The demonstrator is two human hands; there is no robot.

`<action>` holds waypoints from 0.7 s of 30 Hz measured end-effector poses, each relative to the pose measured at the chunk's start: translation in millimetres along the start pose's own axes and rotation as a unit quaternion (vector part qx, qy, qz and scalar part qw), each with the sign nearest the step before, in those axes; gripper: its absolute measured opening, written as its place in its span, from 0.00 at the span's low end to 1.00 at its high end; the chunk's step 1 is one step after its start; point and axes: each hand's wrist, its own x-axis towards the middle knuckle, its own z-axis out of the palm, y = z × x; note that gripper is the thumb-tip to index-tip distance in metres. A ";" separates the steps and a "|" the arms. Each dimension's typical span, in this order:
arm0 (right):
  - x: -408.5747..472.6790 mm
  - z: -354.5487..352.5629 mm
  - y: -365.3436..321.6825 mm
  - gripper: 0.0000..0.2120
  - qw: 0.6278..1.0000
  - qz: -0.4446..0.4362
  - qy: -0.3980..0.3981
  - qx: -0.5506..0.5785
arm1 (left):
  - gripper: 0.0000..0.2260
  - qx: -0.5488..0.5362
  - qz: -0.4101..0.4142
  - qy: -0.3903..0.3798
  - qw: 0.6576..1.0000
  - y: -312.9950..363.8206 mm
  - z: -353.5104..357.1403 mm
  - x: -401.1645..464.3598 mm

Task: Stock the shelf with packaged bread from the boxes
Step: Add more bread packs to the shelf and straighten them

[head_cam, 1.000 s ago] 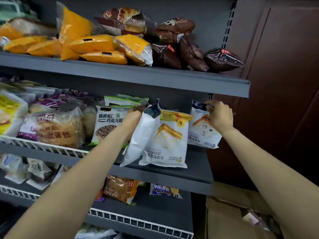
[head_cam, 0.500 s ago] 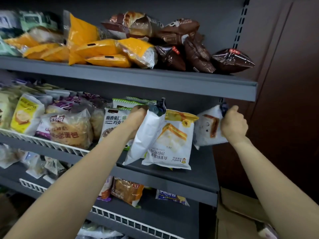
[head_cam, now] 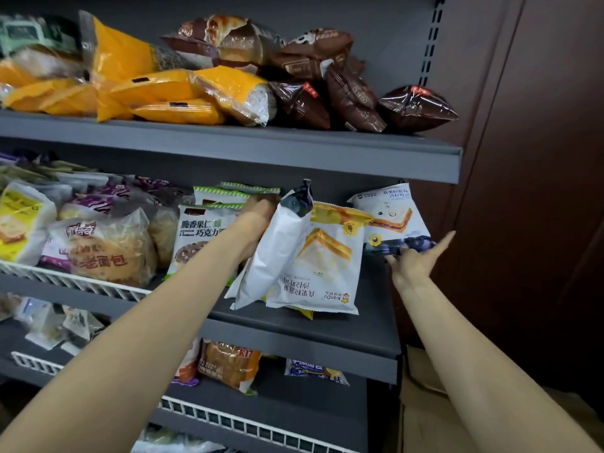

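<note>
Bread packets [head_cam: 294, 256] fill the left hand [head_cam: 258, 220] at frame centre; right hand [head_cam: 413, 259], fingers spread, steadies the blueberry packet [head_cam: 392, 217]; seat it upright, then let go.

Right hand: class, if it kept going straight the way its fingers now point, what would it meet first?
Probably the white-and-blue blueberry sandwich bread packet, which the right hand already touches at its lower edge; behind it, likely the dark shelf back, though depth is unclear.
</note>
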 end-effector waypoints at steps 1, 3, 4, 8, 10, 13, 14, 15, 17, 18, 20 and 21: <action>4.4 2.8 4.7 0.37 1.000 0.013 0.018 0.016 | 0.10 0.005 0.002 -0.005 1.000 -1.0 0.2 1.9; 12.9 5.7 14.4 0.26 0.995 0.054 0.064 0.046 | 0.07 0.011 -0.002 -0.005 1.000 -1.0 1.2 4.0; 15.0 7.0 18.0 0.22 0.992 0.076 0.077 0.057 | 0.05 0.009 -0.006 -0.001 1.000 -0.4 1.5 4.3; 21.4 8.9 29.2 0.20 0.986 0.134 0.084 0.043 | 0.07 0.007 -0.015 0.005 1.000 1.0 0.4 6.9; 23.2 8.8 37.7 0.20 0.987 0.134 0.088 -0.020 | 0.07 0.015 -0.015 0.011 1.000 1.5 -0.1 6.7; 29.5 4.7 45.5 0.20 0.968 0.116 0.101 -0.196 | 0.07 0.037 -0.012 0.026 0.999 1.7 0.4 5.5; 30.5 2.4 44.2 0.20 0.950 0.109 0.094 -0.279 | 0.09 0.032 -0.011 0.025 0.999 1.4 1.0 6.1; 32.1 -0.6 41.6 0.20 0.924 0.099 0.078 -0.362 | 0.09 0.024 -0.009 0.025 0.999 1.4 1.8 6.4; 34.4 -5.9 36.0 0.19 0.874 0.088 0.023 -0.477 | 0.12 0.002 -0.006 0.032 0.999 0.7 3.2 9.5; 37.5 -8.3 34.9 0.21 0.858 0.081 -0.004 -0.508 | 0.12 -0.010 -0.005 0.034 0.999 -0.4 4.0 11.1; 40.6 -12.1 30.9 0.26 0.828 0.045 -0.035 -0.558 | 0.08 -0.028 -0.004 0.033 0.999 -2.1 4.9 10.6; 41.1 -13.1 28.7 0.27 0.818 0.021 -0.038 -0.573 | 0.06 -0.032 -0.003 0.033 0.999 -3.2 5.5 10.5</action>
